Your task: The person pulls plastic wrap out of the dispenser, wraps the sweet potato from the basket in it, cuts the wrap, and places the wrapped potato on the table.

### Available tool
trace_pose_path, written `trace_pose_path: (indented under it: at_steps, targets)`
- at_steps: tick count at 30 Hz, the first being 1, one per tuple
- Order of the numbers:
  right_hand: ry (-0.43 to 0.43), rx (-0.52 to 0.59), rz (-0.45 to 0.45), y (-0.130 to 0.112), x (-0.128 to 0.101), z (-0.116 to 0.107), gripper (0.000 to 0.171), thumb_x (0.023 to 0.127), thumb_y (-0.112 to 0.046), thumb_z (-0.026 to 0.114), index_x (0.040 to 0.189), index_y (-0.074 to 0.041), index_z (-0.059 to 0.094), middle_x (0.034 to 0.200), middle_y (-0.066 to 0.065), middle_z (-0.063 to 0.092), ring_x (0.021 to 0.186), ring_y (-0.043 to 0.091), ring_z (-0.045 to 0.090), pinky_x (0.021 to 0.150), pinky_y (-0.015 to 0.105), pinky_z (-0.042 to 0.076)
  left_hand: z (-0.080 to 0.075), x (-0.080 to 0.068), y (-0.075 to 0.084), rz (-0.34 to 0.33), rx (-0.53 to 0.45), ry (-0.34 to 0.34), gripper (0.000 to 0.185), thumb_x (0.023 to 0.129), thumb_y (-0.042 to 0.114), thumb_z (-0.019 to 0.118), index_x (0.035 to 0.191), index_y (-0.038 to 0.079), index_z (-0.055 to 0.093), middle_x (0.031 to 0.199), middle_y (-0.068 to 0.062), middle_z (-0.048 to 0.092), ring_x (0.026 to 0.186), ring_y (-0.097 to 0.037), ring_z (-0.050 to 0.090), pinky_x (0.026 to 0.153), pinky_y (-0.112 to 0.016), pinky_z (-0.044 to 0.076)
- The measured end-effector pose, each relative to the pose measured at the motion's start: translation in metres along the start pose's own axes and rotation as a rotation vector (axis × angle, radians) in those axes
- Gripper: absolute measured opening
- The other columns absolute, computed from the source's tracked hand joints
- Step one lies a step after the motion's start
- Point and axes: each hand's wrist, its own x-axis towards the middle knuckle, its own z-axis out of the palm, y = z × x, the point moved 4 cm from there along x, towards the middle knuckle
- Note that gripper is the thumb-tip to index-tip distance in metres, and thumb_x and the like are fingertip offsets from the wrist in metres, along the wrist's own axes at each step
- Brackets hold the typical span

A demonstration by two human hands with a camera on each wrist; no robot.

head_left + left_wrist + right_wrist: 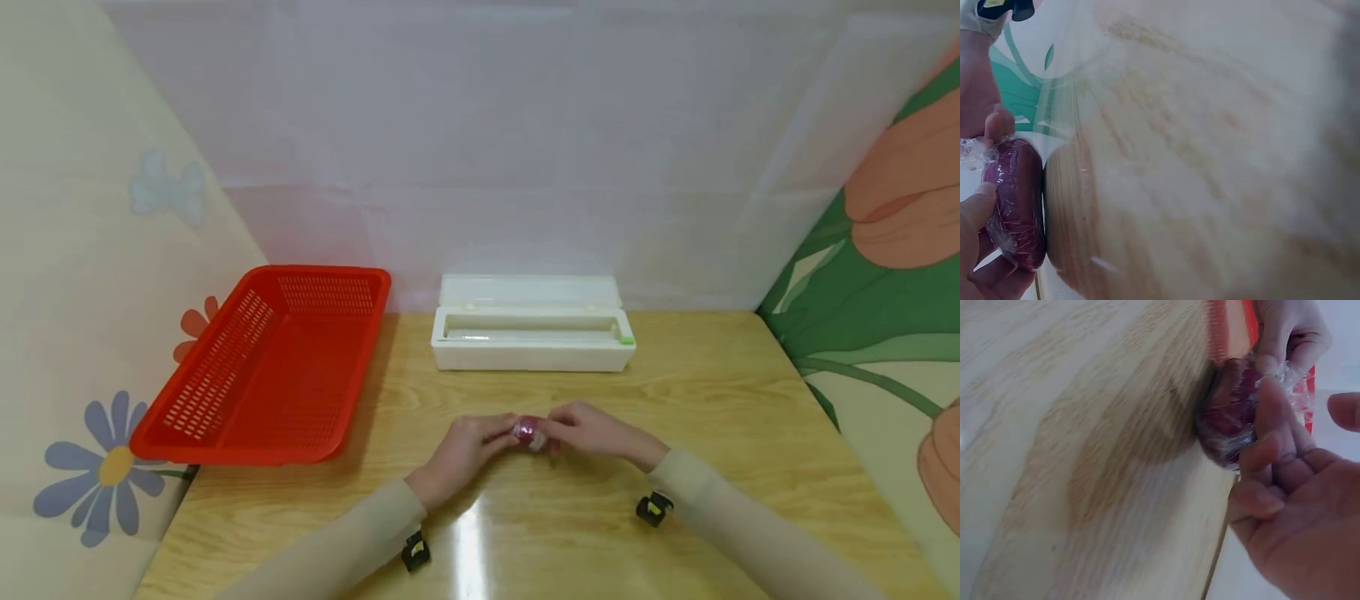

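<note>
A small dark-red round thing wrapped in clear film [525, 430] sits low over the wooden table [720, 400], a little nearer me than its middle. My left hand [501, 433] pinches it from the left and my right hand [550, 434] from the right. In the left wrist view the wrapped thing [1017, 200] rests against the table, with my left thumb [975, 209] on its film. In the right wrist view my right hand's fingertips [1269, 403] pinch crumpled film on the wrapped thing [1229, 422], and the left hand [1288, 331] grips it from beyond.
A white film dispenser box [532, 333] with its lid up stands behind the hands, against the back wall. A red slotted basket [217, 367] lies tilted at the left, overhanging the table's edge. Patterned screens close in both sides.
</note>
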Motion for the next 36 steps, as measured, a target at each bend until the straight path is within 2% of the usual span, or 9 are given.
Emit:
trace_pose_path:
  at_steps: [6,9,14,17,22,28,32,34,36]
  targets:
    - [0.015,-0.052,-0.096,0.006,-0.002,0.005,0.012,0.103,-0.017,0.066,0.099,-0.007,0.071,0.087,0.007,0.071,0.075,0.010,0.059,0.070,0.024,0.052,0.000,-0.002,0.000,-0.005,0.005,0.015,0.037,0.096,0.018,0.075,0.131,0.006,0.069,0.132,-0.018,0.067,0.121,-0.029,0.068,0.101,-0.037,0.054]
    - [0.062,-0.093,-0.092,0.005,0.000,0.010,0.017,0.102,-0.024,0.068,0.093,-0.010,0.071,0.082,0.002,0.069,0.071,0.007,0.057,0.067,0.024,0.051,0.002,-0.003,-0.001,0.004,0.010,0.011,0.036,0.096,0.017,0.074,0.130,0.006,0.069,0.132,-0.019,0.066,0.121,-0.029,0.068,0.101,-0.038,0.054]
    - [0.139,-0.330,-0.095,-0.006,0.006,0.017,0.025,0.104,-0.029,0.063,0.083,-0.016,0.063,0.072,-0.011,0.058,0.063,0.002,0.049,0.061,0.023,0.047,0.002,-0.007,-0.001,0.030,0.039,0.007,0.037,0.098,0.016,0.072,0.133,0.008,0.068,0.135,-0.018,0.065,0.125,-0.029,0.065,0.104,-0.039,0.052]
    - [0.144,-0.413,-0.082,-0.013,0.010,0.017,0.025,0.103,-0.026,0.064,0.080,-0.017,0.060,0.069,-0.011,0.054,0.060,0.002,0.047,0.059,0.023,0.045,0.001,-0.009,0.002,0.057,0.100,-0.015,0.040,0.098,0.016,0.072,0.136,0.008,0.066,0.138,-0.019,0.063,0.127,-0.031,0.064,0.106,-0.040,0.051]
    - [0.134,-0.353,-0.044,-0.011,0.010,0.012,0.023,0.101,-0.024,0.067,0.081,-0.014,0.062,0.071,-0.010,0.057,0.063,0.003,0.049,0.061,0.023,0.047,0.002,-0.007,0.008,0.086,0.171,-0.011,0.051,0.093,0.023,0.079,0.137,0.004,0.064,0.138,-0.022,0.062,0.125,-0.033,0.066,0.104,-0.040,0.052]
    - [0.171,-0.213,-0.049,-0.006,0.010,0.008,0.021,0.113,-0.021,0.044,0.103,-0.011,0.060,0.084,-0.003,0.061,0.069,0.007,0.053,0.062,0.025,0.049,0.006,0.001,0.012,0.071,0.183,0.068,0.048,0.093,0.031,0.077,0.132,0.004,0.068,0.130,-0.020,0.068,0.117,-0.029,0.070,0.097,-0.038,0.057]
    - [0.187,-0.143,-0.096,-0.003,0.008,0.006,0.016,0.113,-0.015,0.040,0.112,-0.008,0.054,0.084,0.003,0.062,0.069,0.011,0.053,0.062,0.027,0.049,0.008,0.005,0.013,0.039,0.177,0.108,0.040,0.095,0.027,0.076,0.128,0.006,0.072,0.126,-0.014,0.072,0.113,-0.025,0.072,0.095,-0.036,0.058]
    - [0.176,-0.147,-0.128,-0.001,0.006,0.006,0.015,0.112,-0.014,0.043,0.118,-0.005,0.054,0.084,0.005,0.065,0.069,0.013,0.057,0.063,0.029,0.052,0.009,0.005,0.013,0.015,0.163,0.129,0.037,0.094,0.025,0.077,0.126,0.007,0.073,0.123,-0.011,0.073,0.111,-0.022,0.073,0.094,-0.035,0.058]
    - [0.195,-0.258,-0.177,0.000,0.001,0.005,0.022,0.111,-0.017,0.050,0.127,-0.004,0.058,0.090,0.005,0.070,0.074,0.012,0.062,0.067,0.029,0.055,0.010,0.006,0.012,-0.011,0.151,0.141,0.035,0.093,0.025,0.078,0.124,0.009,0.075,0.122,-0.008,0.074,0.111,-0.020,0.073,0.094,-0.033,0.058]
